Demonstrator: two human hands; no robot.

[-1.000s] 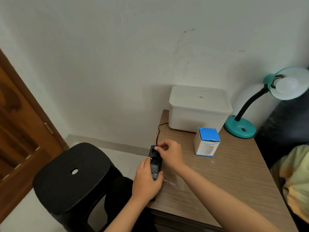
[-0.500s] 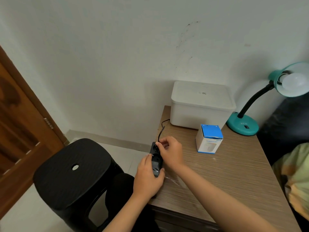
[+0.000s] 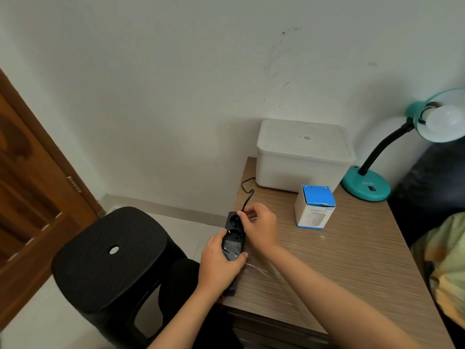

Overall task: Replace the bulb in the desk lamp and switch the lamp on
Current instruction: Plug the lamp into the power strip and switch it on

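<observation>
A teal desk lamp (image 3: 366,183) stands at the table's back right corner, its black gooseneck rising to a teal shade with a white bulb (image 3: 444,118) in it, unlit. My left hand (image 3: 220,263) grips a black power strip (image 3: 232,238) at the table's left edge. My right hand (image 3: 260,226) pinches the lamp's black plug at the strip's far socket; the plug itself is hidden by my fingers. Its black cord (image 3: 247,195) runs back behind the white box.
A white lidded plastic box (image 3: 303,157) sits against the wall. A small blue-and-white carton (image 3: 314,210) stands in front of it. A black stool (image 3: 110,258) is left of the wooden table (image 3: 339,260). A brown door (image 3: 30,197) is far left. A dark seat and cloth lie right.
My view has shifted slightly. My right hand stays at the strip's far socket with the plug, and the cord now arches up more from my fingers.
</observation>
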